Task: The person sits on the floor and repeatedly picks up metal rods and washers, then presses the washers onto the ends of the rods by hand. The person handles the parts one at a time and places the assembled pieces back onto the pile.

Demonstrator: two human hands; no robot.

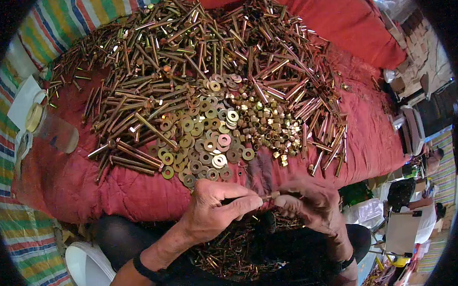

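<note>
We saw a small brassy metal piece just below the centre of the frame, in front of a red padded surface's near edge. The left hand had thumb and forefinger together, clamped on its left end. The right hand was curled at its right end, but it was blurred, and we could not tell whether those fingers gripped the piece or only touched it.

Just above the hands we saw loose flat washers, some overlapping, with a heap of small nuts to their right. Long bolts lay tangled across the upper part of the frame and down both sides of the washers and nuts. A clear jar with a yellowish lid lay tipped at the left, near striped cloth. At the lower centre, we saw more metal pieces between the dark-clothed legs. A white curved object stood at the lower left, and a co-worker in white showed at the right edge.
</note>
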